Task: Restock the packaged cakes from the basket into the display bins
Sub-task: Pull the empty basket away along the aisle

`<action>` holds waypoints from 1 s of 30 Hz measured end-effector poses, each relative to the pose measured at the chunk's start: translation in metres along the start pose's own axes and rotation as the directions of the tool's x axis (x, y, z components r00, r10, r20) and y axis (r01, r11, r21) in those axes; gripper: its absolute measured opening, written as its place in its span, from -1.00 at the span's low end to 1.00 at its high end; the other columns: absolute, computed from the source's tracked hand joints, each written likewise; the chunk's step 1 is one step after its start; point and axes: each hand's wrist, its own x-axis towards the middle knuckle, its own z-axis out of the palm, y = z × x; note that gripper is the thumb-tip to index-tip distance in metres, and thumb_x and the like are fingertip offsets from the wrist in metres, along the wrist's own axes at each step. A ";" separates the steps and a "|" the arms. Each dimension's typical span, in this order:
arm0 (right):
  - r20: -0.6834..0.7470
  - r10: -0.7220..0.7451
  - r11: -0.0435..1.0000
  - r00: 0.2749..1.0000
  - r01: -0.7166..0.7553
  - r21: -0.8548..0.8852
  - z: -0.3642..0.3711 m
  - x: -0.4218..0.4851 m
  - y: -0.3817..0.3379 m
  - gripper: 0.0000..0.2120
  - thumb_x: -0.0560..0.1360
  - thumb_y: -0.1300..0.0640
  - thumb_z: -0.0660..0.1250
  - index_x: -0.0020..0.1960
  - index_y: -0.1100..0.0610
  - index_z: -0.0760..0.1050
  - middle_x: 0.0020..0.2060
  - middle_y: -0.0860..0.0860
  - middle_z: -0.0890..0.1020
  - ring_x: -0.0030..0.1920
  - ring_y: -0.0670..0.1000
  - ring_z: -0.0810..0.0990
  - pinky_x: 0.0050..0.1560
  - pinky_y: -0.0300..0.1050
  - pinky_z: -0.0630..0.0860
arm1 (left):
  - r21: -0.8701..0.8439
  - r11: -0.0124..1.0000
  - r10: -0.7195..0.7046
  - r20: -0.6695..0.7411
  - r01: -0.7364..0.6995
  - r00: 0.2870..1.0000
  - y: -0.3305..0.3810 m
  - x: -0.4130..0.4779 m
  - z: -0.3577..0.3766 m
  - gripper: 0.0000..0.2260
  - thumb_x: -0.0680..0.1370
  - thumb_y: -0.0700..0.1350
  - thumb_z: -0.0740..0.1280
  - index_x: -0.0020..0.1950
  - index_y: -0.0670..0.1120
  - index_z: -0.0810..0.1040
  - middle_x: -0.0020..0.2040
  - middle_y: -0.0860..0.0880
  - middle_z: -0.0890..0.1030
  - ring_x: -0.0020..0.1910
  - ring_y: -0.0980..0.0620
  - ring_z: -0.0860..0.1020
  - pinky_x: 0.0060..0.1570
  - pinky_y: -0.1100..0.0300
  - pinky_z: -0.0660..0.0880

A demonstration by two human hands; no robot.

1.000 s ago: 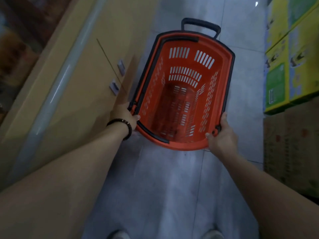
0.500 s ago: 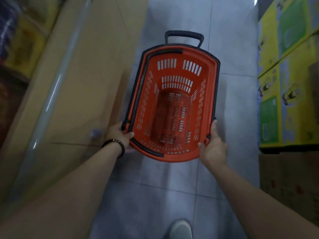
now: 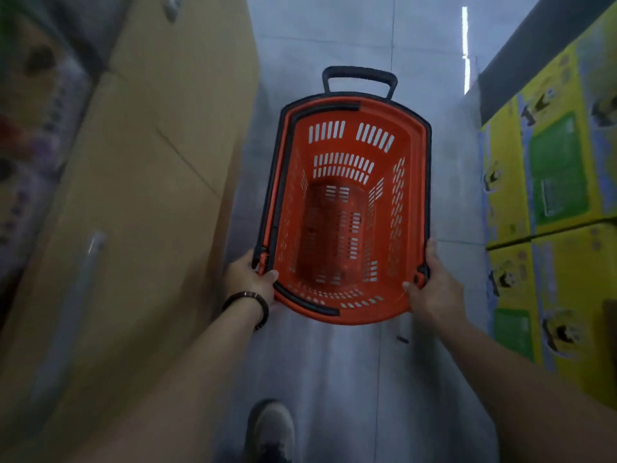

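An orange plastic basket with a dark rim and a dark pull handle at its far end hangs over the grey floor in the middle of the view. Its slotted inside holds nothing. My left hand grips the near left rim by the handle hinge; a dark bracelet circles that wrist. My right hand grips the near right rim at the other hinge. No packaged cakes show anywhere in the view.
A tan display cabinet runs along the left side of the aisle, with blurred goods above it. Stacked yellow and green cartons line the right. Grey floor tiles lie between. One dark shoe shows below.
The basket has shifted rightward away from the cabinet and along the aisle as I walk. Both hands keep the same grip on its rim. A shoe has stepped into view.
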 end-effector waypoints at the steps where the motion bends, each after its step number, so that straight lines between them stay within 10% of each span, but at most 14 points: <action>1: 0.001 0.001 1.000 1.000 -0.001 -0.006 -0.006 0.020 -0.013 -0.08 0.58 0.26 0.43 0.71 -0.09 -0.04 0.39 0.04 0.61 0.33 0.06 0.62 0.11 -0.43 0.30 | 0.007 1.000 0.002 -0.009 -0.002 1.000 0.017 0.014 0.007 -0.63 0.51 -0.31 0.48 0.02 0.20 0.68 -0.07 0.09 0.74 -0.12 -0.13 0.74 -0.15 -0.28 0.68; 5: 0.004 0.011 1.000 1.000 -0.011 -0.024 -0.027 0.102 -0.050 -0.04 0.56 0.24 0.46 0.70 -0.17 -0.07 0.40 0.07 0.60 0.33 0.07 0.63 0.34 -0.15 0.45 | -0.028 1.000 -0.012 -0.028 0.011 1.000 0.088 0.061 0.041 -0.61 0.53 -0.32 0.46 -0.01 0.23 0.68 -0.01 0.06 0.72 -0.04 -0.19 0.70 -0.20 -0.33 0.66; 15: 0.014 0.005 1.000 1.000 -0.004 -0.026 -0.083 0.308 -0.168 -0.08 0.58 0.25 0.43 0.70 -0.17 -0.04 0.36 0.05 0.63 0.26 0.09 0.66 0.24 -0.27 0.41 | -0.109 0.990 -0.082 0.026 0.084 0.996 0.283 0.187 0.118 -0.62 0.61 -0.37 0.37 -0.03 0.16 0.65 0.21 -0.11 0.65 0.14 -0.31 0.61 -0.22 -0.42 0.62; 30: 0.051 -0.024 0.993 0.998 0.030 -0.113 -0.157 0.594 -0.353 -0.06 0.59 0.20 0.46 0.71 -0.13 -0.09 0.40 0.08 0.60 0.35 0.15 0.60 0.40 0.02 0.45 | -0.113 0.991 -0.077 -0.001 0.076 0.997 0.540 0.374 0.214 -0.44 0.59 -0.39 0.36 -0.20 0.35 0.62 -0.01 0.00 0.69 -0.04 -0.23 0.68 -0.29 -0.38 0.63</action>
